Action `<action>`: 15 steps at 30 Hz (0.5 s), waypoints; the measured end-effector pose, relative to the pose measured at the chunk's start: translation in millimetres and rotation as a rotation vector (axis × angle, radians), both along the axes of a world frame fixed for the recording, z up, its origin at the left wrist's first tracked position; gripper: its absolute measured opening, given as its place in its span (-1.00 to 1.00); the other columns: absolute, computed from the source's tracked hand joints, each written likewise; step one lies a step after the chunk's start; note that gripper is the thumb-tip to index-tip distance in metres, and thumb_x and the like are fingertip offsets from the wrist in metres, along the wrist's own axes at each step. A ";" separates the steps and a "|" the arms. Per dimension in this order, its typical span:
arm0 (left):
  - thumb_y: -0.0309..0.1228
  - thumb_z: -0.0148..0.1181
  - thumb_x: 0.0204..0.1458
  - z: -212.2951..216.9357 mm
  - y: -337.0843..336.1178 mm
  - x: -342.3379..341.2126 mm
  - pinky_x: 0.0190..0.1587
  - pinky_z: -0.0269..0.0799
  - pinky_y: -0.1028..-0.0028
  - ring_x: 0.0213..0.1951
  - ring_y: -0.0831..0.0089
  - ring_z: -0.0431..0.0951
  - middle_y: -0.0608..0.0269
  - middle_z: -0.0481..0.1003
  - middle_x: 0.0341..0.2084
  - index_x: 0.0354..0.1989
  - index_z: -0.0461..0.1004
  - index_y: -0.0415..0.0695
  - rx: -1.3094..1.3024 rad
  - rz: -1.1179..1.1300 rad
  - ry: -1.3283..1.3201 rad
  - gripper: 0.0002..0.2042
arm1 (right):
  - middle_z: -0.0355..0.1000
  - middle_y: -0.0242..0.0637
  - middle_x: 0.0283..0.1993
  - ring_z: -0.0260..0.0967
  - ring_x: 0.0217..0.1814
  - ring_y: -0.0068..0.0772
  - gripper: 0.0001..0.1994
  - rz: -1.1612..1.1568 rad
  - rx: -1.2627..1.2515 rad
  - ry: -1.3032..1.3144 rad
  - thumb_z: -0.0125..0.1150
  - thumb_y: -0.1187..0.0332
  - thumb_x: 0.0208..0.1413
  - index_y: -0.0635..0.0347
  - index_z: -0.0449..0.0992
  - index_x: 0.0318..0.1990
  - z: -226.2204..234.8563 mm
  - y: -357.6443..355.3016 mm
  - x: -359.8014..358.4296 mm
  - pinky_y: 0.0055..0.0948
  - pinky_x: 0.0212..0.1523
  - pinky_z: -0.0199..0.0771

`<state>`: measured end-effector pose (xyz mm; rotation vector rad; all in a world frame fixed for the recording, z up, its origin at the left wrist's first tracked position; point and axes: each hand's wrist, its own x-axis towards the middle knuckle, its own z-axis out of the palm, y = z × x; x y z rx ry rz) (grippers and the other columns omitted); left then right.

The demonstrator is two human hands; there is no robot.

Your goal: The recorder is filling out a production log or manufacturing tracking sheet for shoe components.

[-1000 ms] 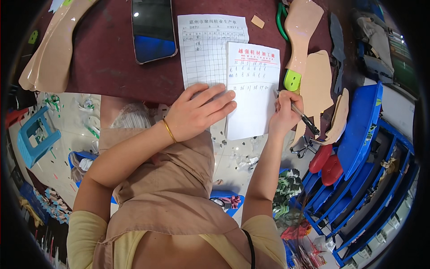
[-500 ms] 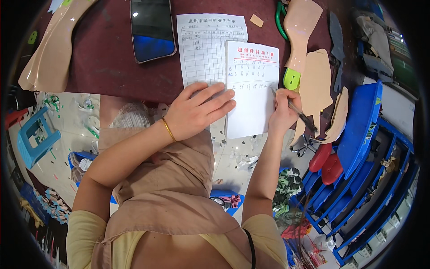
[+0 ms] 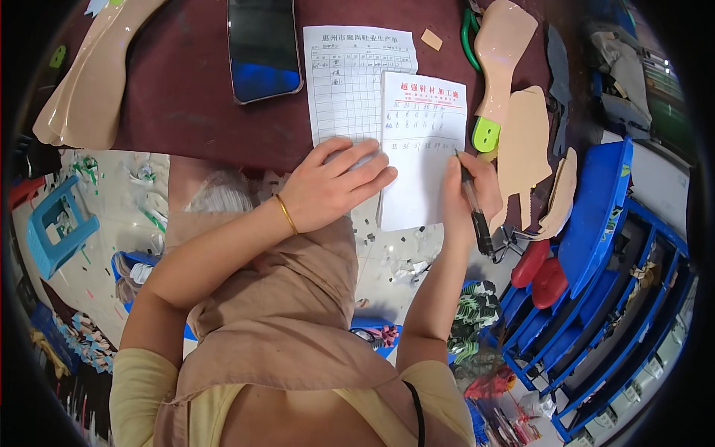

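Note:
My right hand (image 3: pixel 477 192) is closed on a dark pen (image 3: pixel 477 220), its tip at the handwritten row on a white notepad (image 3: pixel 417 186) with a red printed heading. Beside the pad's left edge, my left hand (image 3: pixel 339 182) lies with fingers stretched out, reaching over the pad's edge and the lower end of a printed form with a grid (image 3: pixel 339 104). The pad overlaps the form's right part. Both papers lie at the near edge of the dark red table (image 3: pixel 186 82), and the pad's lower part extends past that edge.
On the table are a phone (image 3: pixel 264 52), beige shoe lasts (image 3: pixel 86 104), another last (image 3: pixel 506 37) with a lime-green end, beige cutout pieces (image 3: pixel 521 153) and a green handle (image 3: pixel 468 41). A blue stool (image 3: pixel 52 227) and blue rack (image 3: pixel 588 328) stand below.
The pen has swung from slanting to the right to pointing more steeply toward me, and my right hand has turned with it. My left hand stays on the papers; the view has shifted slightly.

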<state>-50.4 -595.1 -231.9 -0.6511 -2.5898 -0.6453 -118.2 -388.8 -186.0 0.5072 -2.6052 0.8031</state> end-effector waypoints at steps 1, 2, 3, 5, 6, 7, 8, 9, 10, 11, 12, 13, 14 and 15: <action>-0.39 0.07 -0.12 -0.7 0.4 0.1 0.07 0.23 0.37 0.05 0.47 0.37 0.46 0.41 -0.09 -0.09 0.50 0.08 0.004 0.001 0.007 -0.65 | 0.48 -0.27 -0.44 0.38 -0.45 -0.55 -0.89 0.029 -0.134 -0.108 0.31 0.52 -0.08 0.29 0.51 -0.38 1.3 -5.0 6.8 -0.57 -0.44 0.36; -0.39 0.08 -0.13 -1.8 0.8 0.0 0.07 0.23 0.37 0.06 0.47 0.37 0.46 0.41 -0.09 -0.09 0.50 0.08 0.008 0.003 0.013 -0.66 | 0.48 -0.28 -0.45 0.37 -0.46 -0.57 -0.90 0.058 -0.268 -0.217 0.31 0.52 -0.08 0.29 0.52 -0.38 1.3 -11.6 13.7 -0.58 -0.45 0.35; -0.38 0.08 -0.13 -2.9 1.3 0.0 0.07 0.23 0.37 0.06 0.47 0.36 0.46 0.41 -0.10 -0.10 0.50 0.08 0.012 0.006 0.020 -0.66 | 0.48 -0.29 -0.46 0.36 -0.47 -0.58 -0.91 0.088 -0.403 -0.325 0.31 0.51 -0.07 0.30 0.52 -0.39 0.5 -18.0 18.6 -0.59 -0.46 0.35; -0.38 0.09 -0.13 -5.0 1.0 -0.3 0.07 0.23 0.36 0.06 0.47 0.36 0.46 0.40 -0.10 -0.13 0.50 0.07 0.015 -0.003 0.034 -0.68 | 0.48 -0.30 -0.47 0.33 -0.49 -0.62 -0.90 0.063 -0.455 -0.421 0.31 0.49 -0.06 0.30 0.53 -0.39 -5.7 -30.5 25.2 -0.61 -0.47 0.33; -0.38 0.10 -0.13 -5.6 0.8 -0.5 0.07 0.23 0.36 0.06 0.47 0.36 0.45 0.40 -0.09 -0.14 0.51 0.07 0.017 -0.007 0.041 -0.69 | 0.47 -0.30 -0.47 0.32 -0.50 -0.63 -0.90 0.051 -0.481 -0.469 0.31 0.47 -0.06 0.31 0.54 -0.39 -8.3 -33.1 26.6 -0.63 -0.48 0.32; -0.38 0.10 -0.12 -6.1 1.0 -0.3 0.07 0.23 0.36 0.06 0.47 0.36 0.45 0.40 -0.09 -0.15 0.51 0.07 0.017 -0.005 0.048 -0.70 | 0.47 -0.31 -0.48 0.31 -0.51 -0.65 -0.89 0.058 -0.470 -0.469 0.31 0.47 -0.05 0.31 0.54 -0.39 -11.3 -33.5 26.9 -0.64 -0.49 0.31; -0.38 0.10 -0.12 -6.3 1.7 -0.3 0.07 0.23 0.36 0.06 0.47 0.36 0.45 0.40 -0.10 -0.16 0.51 0.06 0.017 -0.004 0.055 -0.71 | 0.46 -0.32 -0.48 0.30 -0.51 -0.67 -0.89 0.064 -0.460 -0.470 0.31 0.47 -0.05 0.31 0.54 -0.39 -14.3 -33.6 27.1 -0.65 -0.49 0.31; -0.38 0.10 -0.12 -6.7 2.0 -0.2 0.07 0.24 0.35 0.06 0.47 0.36 0.45 0.40 -0.10 -0.16 0.51 0.06 0.018 -0.002 0.061 -0.72 | 0.46 -0.33 -0.49 0.28 -0.51 -0.68 -0.89 0.071 -0.449 -0.470 0.31 0.47 -0.05 0.31 0.54 -0.39 -16.3 -34.1 26.8 -0.66 -0.50 0.30; -0.38 0.10 -0.12 -7.1 2.2 0.0 0.06 0.24 0.35 0.06 0.47 0.36 0.45 0.41 -0.10 -0.16 0.51 0.06 0.018 0.002 0.060 -0.72 | 0.46 -0.34 -0.49 0.28 -0.52 -0.68 -0.90 0.063 -0.449 -0.495 0.31 0.47 -0.05 0.31 0.54 -0.39 -16.8 -34.7 26.5 -0.66 -0.50 0.30; -0.39 0.10 -0.12 -7.5 2.1 0.1 0.06 0.24 0.35 0.05 0.47 0.36 0.45 0.41 -0.10 -0.16 0.51 0.06 0.019 0.005 0.059 -0.72 | 0.45 -0.35 -0.50 0.28 -0.52 -0.68 -0.90 0.054 -0.450 -0.519 0.31 0.48 -0.06 0.31 0.54 -0.39 -17.0 -35.7 26.1 -0.66 -0.50 0.29; -0.39 0.10 -0.11 -7.7 2.1 0.2 0.06 0.24 0.35 0.05 0.47 0.37 0.46 0.41 -0.11 -0.16 0.51 0.06 0.020 0.008 0.058 -0.72 | 0.45 -0.35 -0.50 0.28 -0.52 -0.68 -0.90 0.045 -0.450 -0.543 0.31 0.48 -0.06 0.31 0.53 -0.40 -16.5 -35.9 25.7 -0.66 -0.50 0.29; -0.39 0.10 -0.11 -7.6 1.6 0.2 0.05 0.25 0.36 0.05 0.47 0.37 0.46 0.41 -0.11 -0.15 0.51 0.07 0.018 0.003 0.052 -0.71 | 0.45 -0.36 -0.51 0.28 -0.52 -0.68 -0.91 0.051 -0.431 -0.521 0.31 0.49 -0.06 0.31 0.53 -0.40 -14.5 -36.3 24.6 -0.66 -0.51 0.29; -0.39 0.10 -0.11 -7.0 1.2 0.5 0.05 0.25 0.36 0.04 0.47 0.37 0.46 0.41 -0.11 -0.14 0.51 0.07 0.016 -0.001 0.047 -0.70 | 0.44 -0.37 -0.51 0.28 -0.53 -0.68 -0.91 0.056 -0.411 -0.499 0.30 0.49 -0.06 0.31 0.53 -0.40 -11.6 -36.2 23.0 -0.66 -0.51 0.29; -0.39 0.09 -0.11 -6.4 1.0 0.6 0.05 0.25 0.37 0.04 0.47 0.38 0.46 0.41 -0.11 -0.13 0.51 0.07 0.014 -0.006 0.041 -0.70 | 0.44 -0.37 -0.52 0.28 -0.53 -0.68 -0.92 0.061 -0.392 -0.478 0.30 0.50 -0.06 0.31 0.53 -0.41 -10.2 -34.8 21.6 -0.66 -0.51 0.29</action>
